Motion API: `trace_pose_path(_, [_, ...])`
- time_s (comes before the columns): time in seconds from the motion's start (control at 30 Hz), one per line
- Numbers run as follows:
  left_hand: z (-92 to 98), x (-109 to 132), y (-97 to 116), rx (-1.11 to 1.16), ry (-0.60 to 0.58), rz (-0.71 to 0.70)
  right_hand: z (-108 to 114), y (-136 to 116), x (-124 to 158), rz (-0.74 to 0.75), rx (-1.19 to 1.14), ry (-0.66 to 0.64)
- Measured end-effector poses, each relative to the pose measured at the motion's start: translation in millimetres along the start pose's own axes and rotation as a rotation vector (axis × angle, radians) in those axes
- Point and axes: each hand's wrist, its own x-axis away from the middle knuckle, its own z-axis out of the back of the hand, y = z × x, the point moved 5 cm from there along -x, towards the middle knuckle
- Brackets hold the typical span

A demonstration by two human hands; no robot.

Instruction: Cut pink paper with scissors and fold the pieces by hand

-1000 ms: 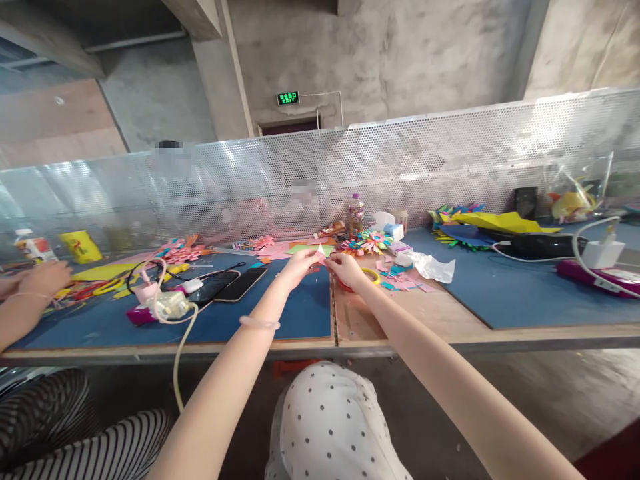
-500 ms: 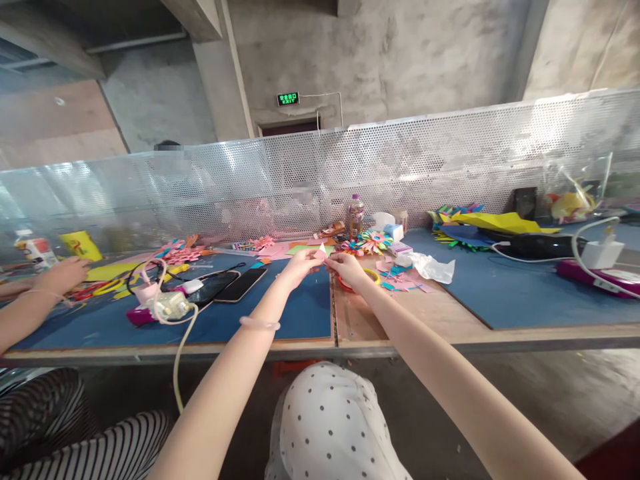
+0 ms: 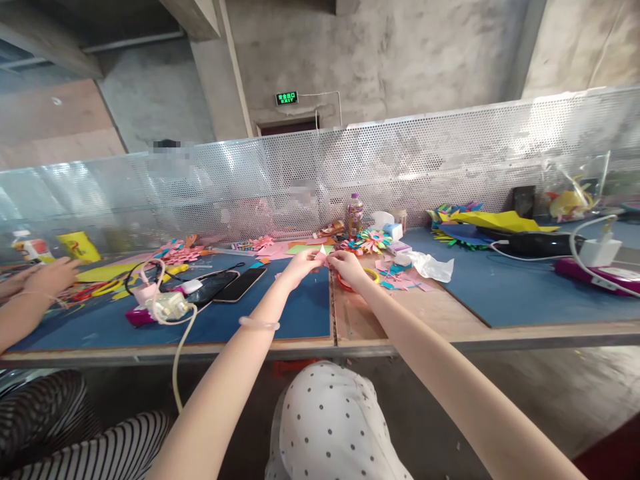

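Note:
Between the fingertips of both my hands is a small piece of pink paper point(image 3: 323, 253), its pale point sticking up. My left hand point(image 3: 301, 265) pinches it from the left, fingers closed. From the other side my right hand point(image 3: 347, 266) is closed on its edge. How the paper is folded is too small to make out. Under my right wrist lie scissors with red and yellow handles point(image 3: 373, 275), partly covered. Just behind my hands are sheets of green and pink paper point(image 3: 297, 249), and a multicoloured paper flower point(image 3: 375, 241) sits to the right.
A bottle with a purple cap point(image 3: 355, 215) stands near the perforated metal screen point(image 3: 400, 167). Paper scraps point(image 3: 407, 280) and a crumpled white tissue point(image 3: 433, 265) lie to the right. Left are a phone point(image 3: 240, 285), a power strip with cables point(image 3: 167, 305) and another person's hands point(image 3: 47, 277).
My hands stay in nearly the same place, with the pink paper slightly turned between my fingers. At the left, the other person's hands have shifted a little.

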Motion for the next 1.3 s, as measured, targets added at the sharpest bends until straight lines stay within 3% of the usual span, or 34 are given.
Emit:
trace_pose_path(0.37, [3.8,-8,-11,0.141,0.012,-0.068,1,1,0,-0.024,-0.046,0.004])
trace_pose_path(0.8, [1.3,-6,-3,0.017,-0.002,-0.134,4,-8,5,-0.036,-0.067,0.046])
trace_pose_path(1.07, [3.1,-7,0,-0.075,0.025,-0.198,2,-11,11,-0.073,0.050,0.043])
trace_pose_path(1.3, [-3.2,-12,-2,-0.180,-0.075,-0.266,-7,-6,17,-0.253,-0.048,-0.015])
